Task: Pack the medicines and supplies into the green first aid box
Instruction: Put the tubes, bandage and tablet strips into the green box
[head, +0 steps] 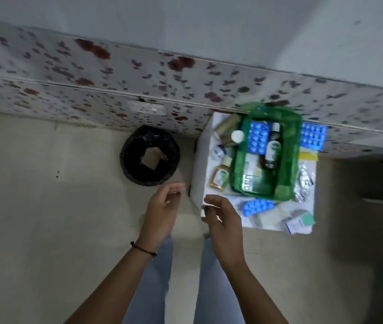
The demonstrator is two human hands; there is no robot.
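The green first aid box (286,183) stands open on a small white table (199,169). Inside lie a blue blister pack (258,136), a dark bottle (272,148) and a green-white carton (253,174). Left of the box stand an amber bottle (220,176), a white-capped bottle (236,137) and a small white jar (218,152). Another blue blister pack (257,206) and sachets (300,220) lie in front. My left hand (162,211) hovers over the floor left of the table, fingers curled, holding nothing visible. My right hand (223,220) is at the table's near left corner, fingers apart.
A black-lined bin (127,157) with a cardboard piece inside stands on the floor left of the table. A bed with a floral sheet (92,85) runs behind. A blue blister pack (314,136) and foil strips (305,181) lie right of the box. My legs are below.
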